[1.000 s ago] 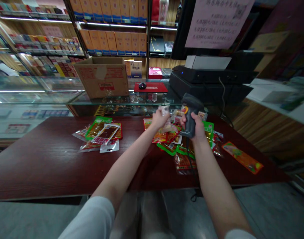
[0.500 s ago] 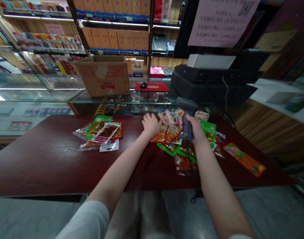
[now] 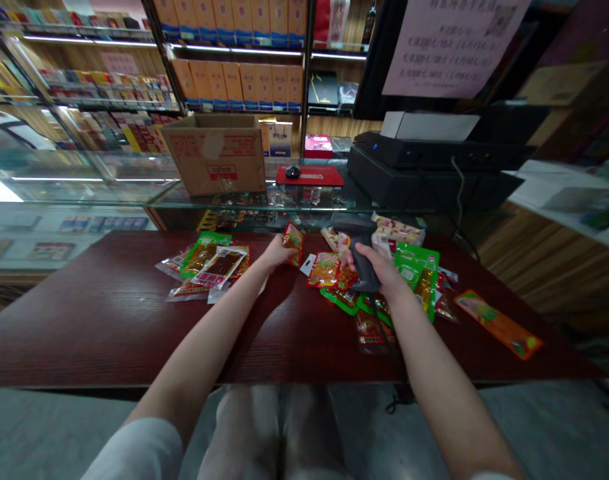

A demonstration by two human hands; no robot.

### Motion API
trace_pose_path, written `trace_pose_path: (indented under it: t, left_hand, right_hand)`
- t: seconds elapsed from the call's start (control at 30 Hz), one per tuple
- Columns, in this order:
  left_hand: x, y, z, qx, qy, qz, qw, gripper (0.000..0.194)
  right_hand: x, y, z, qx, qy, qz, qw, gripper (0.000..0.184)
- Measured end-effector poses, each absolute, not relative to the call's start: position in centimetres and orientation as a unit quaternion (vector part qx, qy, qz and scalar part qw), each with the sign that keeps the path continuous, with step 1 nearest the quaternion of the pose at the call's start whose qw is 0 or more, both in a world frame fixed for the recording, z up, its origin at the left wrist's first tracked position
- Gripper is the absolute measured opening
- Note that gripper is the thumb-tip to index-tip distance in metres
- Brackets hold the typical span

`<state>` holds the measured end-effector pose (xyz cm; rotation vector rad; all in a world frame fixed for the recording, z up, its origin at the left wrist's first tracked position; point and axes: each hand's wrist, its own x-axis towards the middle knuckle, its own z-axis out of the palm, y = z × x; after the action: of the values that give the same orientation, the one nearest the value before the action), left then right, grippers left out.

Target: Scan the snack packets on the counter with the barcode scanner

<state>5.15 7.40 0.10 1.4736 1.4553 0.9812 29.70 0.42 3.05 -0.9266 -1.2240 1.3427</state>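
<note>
My left hand (image 3: 278, 251) is closed on a red-edged snack packet (image 3: 294, 243), held up over the dark red table (image 3: 134, 333). In my right hand (image 3: 372, 263) is a black barcode scanner (image 3: 365, 267), gripped by its handle, its cable hanging down past the table's front edge. Under and around the scanner lies a pile of snack packets, among them a red-edged packet (image 3: 324, 269) and a green-edged packet (image 3: 427, 290). To the left is a smaller pile with a clear-edged packet (image 3: 222, 267) on top. The scanner's head is blurred.
A long orange packet (image 3: 499, 323) lies alone at the right. Behind the table, a glass counter carries an open cardboard box (image 3: 217, 157), a mouse (image 3: 293, 171) on a red mat (image 3: 324, 177), and a black cash drawer (image 3: 414, 183). Stocked shelves stand further back.
My left hand has picked a red-edged packet from the right-hand pile and moved left with it. The scanner has shifted slightly left and down in my right hand.
</note>
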Motion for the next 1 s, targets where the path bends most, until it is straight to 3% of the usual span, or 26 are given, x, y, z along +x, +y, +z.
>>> trace_pose_path:
  t: [0.17,0.3,0.43,1.0]
  left_hand:
    - [1.9,3.9,1.4,0.431,0.419,0.529,0.599,0.047]
    - [0.4,2.6,1.6,0.381,0.351,0.558,0.649,0.046]
    - [0.1,2.8,1.3,0.359,0.353,0.556,0.661,0.038]
    - [0.7,2.4,1.7,0.394,0.339,0.566,0.639,0.060]
  right_hand:
    - [28.6,-0.1,3.0,-0.393,-0.479,0.635,0.461,0.040]
    - [27.4,-0.9,3.0,-0.374,-0.484,0.670,0.420,0.042]
    - [26.3,-1.3,2.5,-0.342,-0.485,0.697,0.403,0.040]
    - [26.2,-2.0,2.9,-0.325,-0.512,0.716,0.344,0.038]
